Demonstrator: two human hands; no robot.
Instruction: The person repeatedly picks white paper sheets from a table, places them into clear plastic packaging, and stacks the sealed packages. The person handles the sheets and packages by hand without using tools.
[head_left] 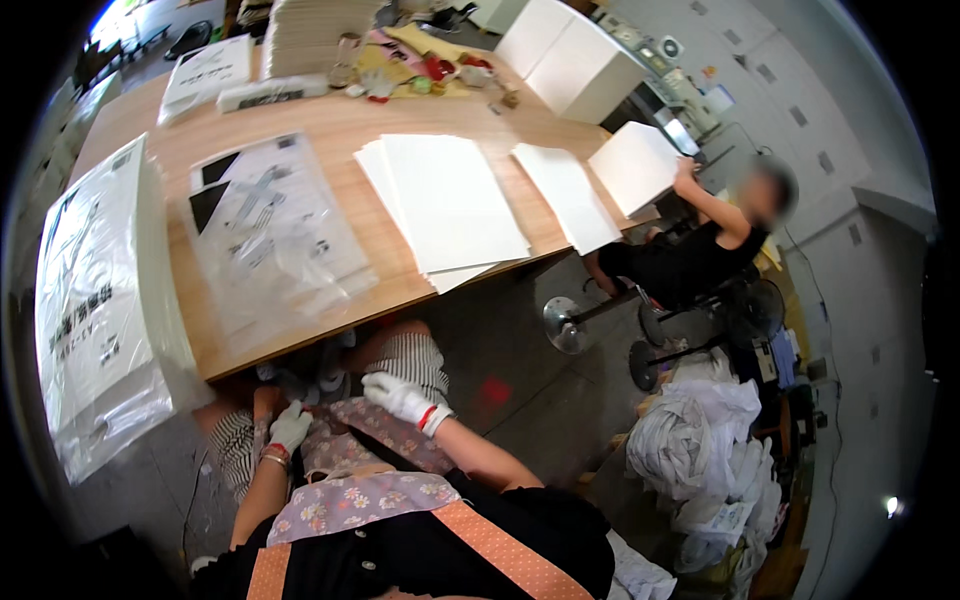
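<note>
Both my hands are low over my lap, below the table edge. My right hand (401, 399), in a white glove with a red cuff, lies flat with fingers stretched on the striped shorts (418, 358) over my thigh. My left hand (290, 428), in a greyish-white glove, rests by my other thigh beside a flowered apron (350, 428); its fingers look loosely extended, and I see nothing held. Nearest on the table (330, 335) are flat printed clear plastic bags (275, 215) and a stack of white sheets (455, 200).
A plastic-wrapped pack (95, 300) stands at the left table edge. More white sheets (568, 195) and white blocks (570, 60) lie right and far. A seated co-worker (700, 240) handles a white stack (637, 167). White plastic bags (690, 440) pile up on the right.
</note>
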